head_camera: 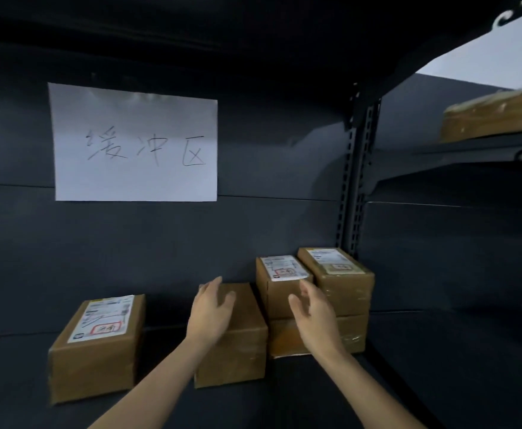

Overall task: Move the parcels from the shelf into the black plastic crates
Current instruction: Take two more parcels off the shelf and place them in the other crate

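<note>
Several brown cardboard parcels sit on a dark shelf (439, 366). A labelled parcel (98, 345) stands at the left. A plain parcel (241, 348) lies in the middle, with my left hand (211, 308) open above its top. To the right, a labelled parcel (279, 284) and another labelled parcel (340, 277) are stacked on a lower box (351, 334). My right hand (315, 314) is open in front of that stack, fingers straight. Neither hand holds anything. No black crate is in view.
A white paper sign (134, 144) with handwritten characters hangs on the shelf's back wall. A perforated metal upright (354, 181) divides this bay from the right one. A higher shelf at the right carries a taped brown parcel (494, 116).
</note>
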{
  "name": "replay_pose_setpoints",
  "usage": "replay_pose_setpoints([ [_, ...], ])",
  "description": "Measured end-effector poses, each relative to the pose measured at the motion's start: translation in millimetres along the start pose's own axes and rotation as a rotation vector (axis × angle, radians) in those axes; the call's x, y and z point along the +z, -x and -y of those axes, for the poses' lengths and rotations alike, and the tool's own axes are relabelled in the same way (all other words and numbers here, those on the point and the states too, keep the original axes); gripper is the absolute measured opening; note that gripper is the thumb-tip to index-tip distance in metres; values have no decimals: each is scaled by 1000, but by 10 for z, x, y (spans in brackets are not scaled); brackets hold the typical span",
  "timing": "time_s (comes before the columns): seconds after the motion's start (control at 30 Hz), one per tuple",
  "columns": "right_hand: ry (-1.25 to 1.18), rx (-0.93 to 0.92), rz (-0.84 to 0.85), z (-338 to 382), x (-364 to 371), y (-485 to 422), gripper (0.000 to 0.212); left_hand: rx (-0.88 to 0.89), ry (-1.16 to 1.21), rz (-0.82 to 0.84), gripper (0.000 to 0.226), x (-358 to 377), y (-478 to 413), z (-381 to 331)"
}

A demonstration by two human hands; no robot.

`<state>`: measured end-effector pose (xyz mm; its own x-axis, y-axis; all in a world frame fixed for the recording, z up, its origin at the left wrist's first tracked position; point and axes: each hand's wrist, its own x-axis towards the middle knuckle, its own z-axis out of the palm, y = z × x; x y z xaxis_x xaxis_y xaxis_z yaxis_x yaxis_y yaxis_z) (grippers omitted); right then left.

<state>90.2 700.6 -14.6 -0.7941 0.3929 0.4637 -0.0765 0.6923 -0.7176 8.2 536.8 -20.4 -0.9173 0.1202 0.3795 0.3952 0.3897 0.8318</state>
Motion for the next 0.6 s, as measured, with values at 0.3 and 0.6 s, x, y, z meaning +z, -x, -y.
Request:
replay_pose_setpoints([
  [0.3, -32, 150, -3, -192, -65, -130, 56, -13, 21, 195, 51, 498, -193, -369],
  [0.6, -262, 226, -4, -212, 44, -255, 53, -119, 263, 298, 52, 626, -226, -443],
])
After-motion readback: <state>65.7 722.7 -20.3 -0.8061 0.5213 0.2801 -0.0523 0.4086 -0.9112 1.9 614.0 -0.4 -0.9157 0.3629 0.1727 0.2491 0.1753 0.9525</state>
